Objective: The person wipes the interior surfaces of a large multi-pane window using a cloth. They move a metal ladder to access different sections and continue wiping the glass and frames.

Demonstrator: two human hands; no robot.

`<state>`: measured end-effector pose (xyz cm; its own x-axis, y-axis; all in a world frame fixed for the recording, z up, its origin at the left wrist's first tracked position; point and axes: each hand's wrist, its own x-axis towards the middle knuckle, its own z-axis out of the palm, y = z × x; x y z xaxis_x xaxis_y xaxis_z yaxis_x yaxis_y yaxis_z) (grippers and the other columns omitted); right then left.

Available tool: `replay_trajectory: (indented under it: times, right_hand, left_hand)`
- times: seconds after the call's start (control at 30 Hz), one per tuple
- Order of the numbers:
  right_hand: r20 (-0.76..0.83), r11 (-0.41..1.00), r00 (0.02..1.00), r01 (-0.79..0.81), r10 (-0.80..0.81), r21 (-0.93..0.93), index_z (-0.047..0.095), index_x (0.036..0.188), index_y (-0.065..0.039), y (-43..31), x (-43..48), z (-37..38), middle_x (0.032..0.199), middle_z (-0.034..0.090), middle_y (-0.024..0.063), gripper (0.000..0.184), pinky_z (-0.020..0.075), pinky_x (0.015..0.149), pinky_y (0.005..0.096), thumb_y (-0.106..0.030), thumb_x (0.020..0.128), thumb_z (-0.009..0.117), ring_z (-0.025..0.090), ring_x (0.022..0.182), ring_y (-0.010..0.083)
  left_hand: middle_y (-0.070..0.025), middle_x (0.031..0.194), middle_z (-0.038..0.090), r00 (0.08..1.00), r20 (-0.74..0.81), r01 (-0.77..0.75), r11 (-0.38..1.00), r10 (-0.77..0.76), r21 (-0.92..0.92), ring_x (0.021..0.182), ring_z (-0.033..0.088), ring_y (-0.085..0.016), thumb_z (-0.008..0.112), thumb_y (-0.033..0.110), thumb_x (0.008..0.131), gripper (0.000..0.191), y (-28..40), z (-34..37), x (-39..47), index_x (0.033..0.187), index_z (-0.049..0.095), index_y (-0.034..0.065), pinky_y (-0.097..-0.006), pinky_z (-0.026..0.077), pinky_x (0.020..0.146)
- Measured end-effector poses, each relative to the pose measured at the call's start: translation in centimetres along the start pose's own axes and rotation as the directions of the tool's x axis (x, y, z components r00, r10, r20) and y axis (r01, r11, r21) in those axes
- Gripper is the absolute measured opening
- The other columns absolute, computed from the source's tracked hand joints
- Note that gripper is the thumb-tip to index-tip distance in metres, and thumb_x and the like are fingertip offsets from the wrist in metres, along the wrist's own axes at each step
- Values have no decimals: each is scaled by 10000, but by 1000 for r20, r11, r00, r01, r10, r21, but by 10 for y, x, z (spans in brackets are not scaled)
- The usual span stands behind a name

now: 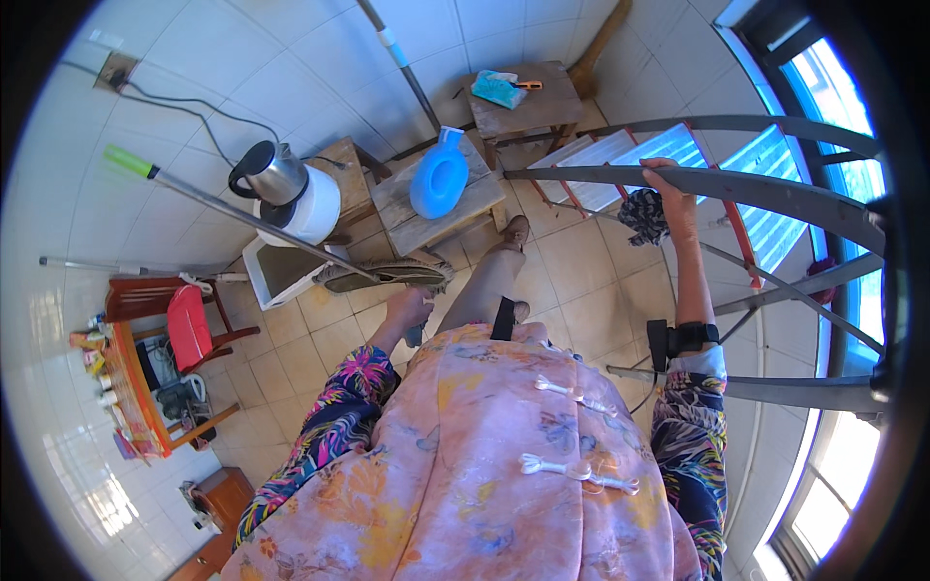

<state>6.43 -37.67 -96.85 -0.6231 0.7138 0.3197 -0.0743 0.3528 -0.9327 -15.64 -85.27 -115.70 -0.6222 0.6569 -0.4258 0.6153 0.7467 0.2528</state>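
Note:
On the right, my right hand (672, 200) hooks its fingers over the grey side rail (581, 174) of a metal stepladder. A bunched black-and-white patterned cloth (643, 216) sits against the palm, below the rail; whether the fingers also pinch it is unclear. The ladder's ribbed, red-edged treads (763, 189) lie beyond the rail. My left hand (408, 314) is low beside my left leg, its fingers closed around a small grey-blue item (415, 335), apparently cloth, mostly hidden. Just ahead of that hand is a fringed flat mop head (385, 276).
The mop's pole (232, 210) slants left past a steel kettle (276, 174), a white appliance and a white bin (258, 279). A blue plastic jug (439, 178) lies on a low wooden bench (392, 210). Behind stands a wooden stool (527, 109). Windows (835, 465) line the right.

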Motion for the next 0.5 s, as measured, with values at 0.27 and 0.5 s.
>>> replay_trajectory:
  times: [0.27,0.5]
  right_hand:
    - [-13,999,1000,-22,22,-37,714,961,-16,-3,3,-3,964,701,44,166,452,906,294,-111,825,717,615,935,156]
    - [-37,999,999,0,-2,-44,715,948,-17,2,4,-4,918,682,40,152,460,873,303,-119,836,710,603,904,157]
  left_hand:
    - [-135,995,726,998,-37,44,999,-43,24,947,697,-323,649,353,819,288,-13,13,-13,1020,738,167,-460,549,810]
    - [-133,916,728,997,-58,55,997,-52,63,892,700,-333,624,350,809,268,6,-21,-4,973,748,178,-477,556,780]
